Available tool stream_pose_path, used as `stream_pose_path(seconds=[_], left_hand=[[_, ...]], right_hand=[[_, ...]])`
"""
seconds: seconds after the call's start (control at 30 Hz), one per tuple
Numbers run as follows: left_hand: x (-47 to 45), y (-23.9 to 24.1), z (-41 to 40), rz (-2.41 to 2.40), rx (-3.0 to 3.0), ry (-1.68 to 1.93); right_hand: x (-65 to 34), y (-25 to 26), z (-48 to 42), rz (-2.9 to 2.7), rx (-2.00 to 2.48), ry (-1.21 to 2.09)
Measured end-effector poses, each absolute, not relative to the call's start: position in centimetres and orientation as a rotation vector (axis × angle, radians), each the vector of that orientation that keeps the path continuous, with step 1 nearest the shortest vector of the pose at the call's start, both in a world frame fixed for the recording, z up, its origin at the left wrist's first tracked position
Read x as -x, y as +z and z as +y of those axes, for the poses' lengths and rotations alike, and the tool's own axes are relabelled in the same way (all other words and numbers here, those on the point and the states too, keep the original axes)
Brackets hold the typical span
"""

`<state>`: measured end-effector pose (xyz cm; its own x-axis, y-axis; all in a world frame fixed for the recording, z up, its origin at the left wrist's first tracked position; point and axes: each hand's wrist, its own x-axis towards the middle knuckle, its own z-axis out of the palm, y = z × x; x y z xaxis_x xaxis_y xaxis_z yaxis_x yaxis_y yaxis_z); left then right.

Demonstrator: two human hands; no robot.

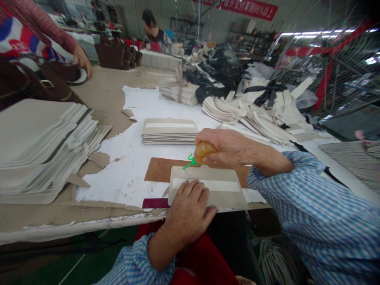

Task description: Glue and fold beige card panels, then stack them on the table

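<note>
On the desk [107, 79] I see a tall stack of pale sheets [35, 146] to the left and a heap of loose strips [258, 120] to the right. A neat pile of beige panels [170, 132] sits just beyond my work; a co-worker's hand [82, 61] is well apart, far left. A brown strip [158, 169] lies partly under the beige panel [228, 200] before me. My left grip [188, 209] rests flat on that panel's near part, fingers extended, thumb spread. My right grip [224, 145] is wrapped around an amber squeeze bottle [204, 151], its green nozzle [191, 163] pointing down at the panel's far-left edge.
</note>
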<state>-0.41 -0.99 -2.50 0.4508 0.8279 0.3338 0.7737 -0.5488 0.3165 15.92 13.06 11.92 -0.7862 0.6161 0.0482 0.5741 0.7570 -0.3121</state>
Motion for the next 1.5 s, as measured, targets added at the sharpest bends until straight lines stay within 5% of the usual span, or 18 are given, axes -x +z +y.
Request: stream_pose_path(seconds=[1.5], left_hand=[[0.7,-2.7,-0.6,1.397,-2.691,0.804]], right_hand=[[-28.6,10.1,10.9,-2.377,1.467,0.873]])
